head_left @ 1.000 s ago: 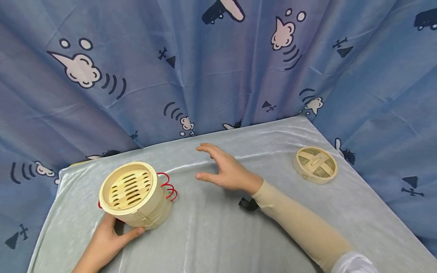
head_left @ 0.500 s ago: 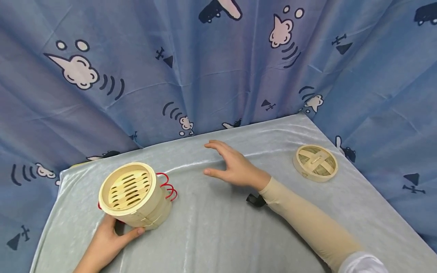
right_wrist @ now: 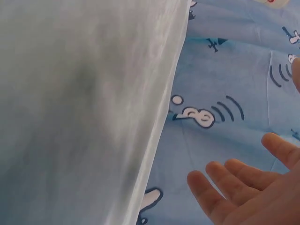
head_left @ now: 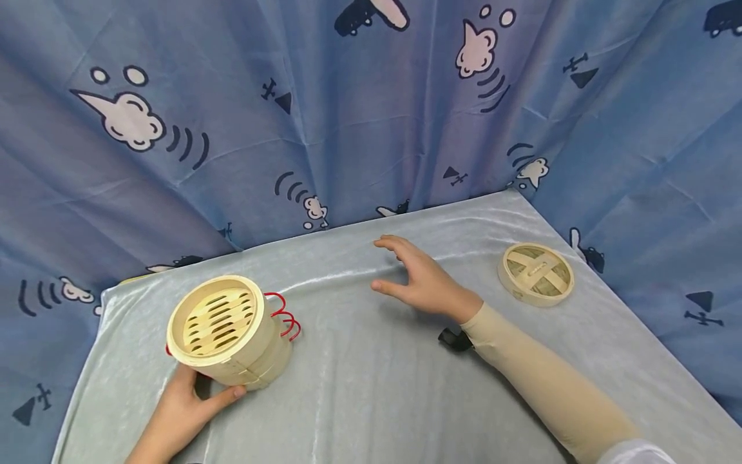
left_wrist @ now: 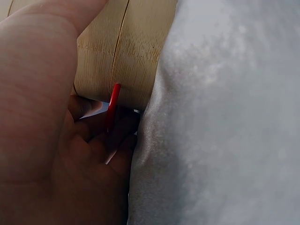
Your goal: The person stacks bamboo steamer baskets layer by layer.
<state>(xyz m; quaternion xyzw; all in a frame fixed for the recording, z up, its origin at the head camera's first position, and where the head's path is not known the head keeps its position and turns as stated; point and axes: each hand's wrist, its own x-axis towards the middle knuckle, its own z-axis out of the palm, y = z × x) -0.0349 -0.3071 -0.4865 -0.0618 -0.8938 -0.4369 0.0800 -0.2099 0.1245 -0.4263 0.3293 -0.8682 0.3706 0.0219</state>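
Note:
A round bamboo steamer [head_left: 252,357] with a slatted inner floor stands on the left of the table, its top uncovered. Red curly strands [head_left: 285,316] stick out from its right side, and a red piece [left_wrist: 112,105] shows under my palm in the left wrist view. My left hand [head_left: 184,406] holds the steamer low on its near side, thumb in front; its other fingertips are hidden behind it. My right hand [head_left: 426,280] hovers over the middle of the table, fingers spread and holding nothing. Nearest to it on the right lies the steamer's round lid [head_left: 536,274].
A pale grey velvet cloth [head_left: 348,386] covers the table. Blue patterned curtains [head_left: 359,116] hang along the back and right edges. A black strap-like piece [head_left: 456,339] sits beneath my right wrist.
My right hand has moved rightward, away from the steamer and towards the lid, with its fingers still spread. My left hand and the steamer stay in place.

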